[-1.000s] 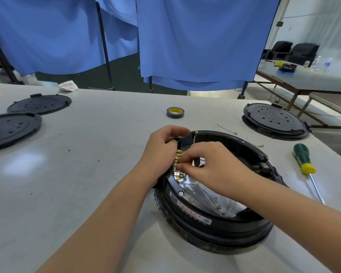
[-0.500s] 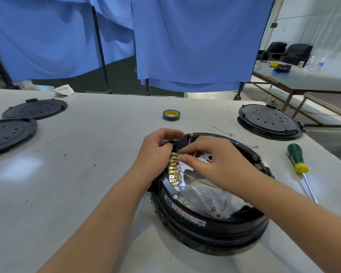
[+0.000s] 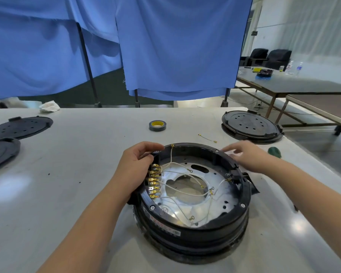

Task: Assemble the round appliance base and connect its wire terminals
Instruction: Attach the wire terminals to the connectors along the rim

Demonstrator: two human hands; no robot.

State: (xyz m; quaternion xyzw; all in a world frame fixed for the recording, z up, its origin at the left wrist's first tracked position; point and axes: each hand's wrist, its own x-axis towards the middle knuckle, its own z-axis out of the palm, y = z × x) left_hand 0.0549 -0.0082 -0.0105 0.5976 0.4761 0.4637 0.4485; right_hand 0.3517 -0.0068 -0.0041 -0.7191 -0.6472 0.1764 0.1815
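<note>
The round black appliance base lies open side up on the grey table, its shiny metal plate showing inside. A row of brass wire terminals sits at its left inner wall, and thin white wires with ring ends lie across the plate. My left hand grips the base's left rim beside the terminals, fingers curled over the edge. My right hand hovers blurred over the far right rim with fingers loosely extended, holding nothing that I can make out.
A second black round base stands at the back right. Two black covers lie at the left. A tape roll and a loose wire lie behind the base. A green screwdriver handle peeks out past my right wrist.
My right hand has left the terminal row and swung to the base's far right rim, uncovering the plate and wires. My left hand stays on the left rim.
</note>
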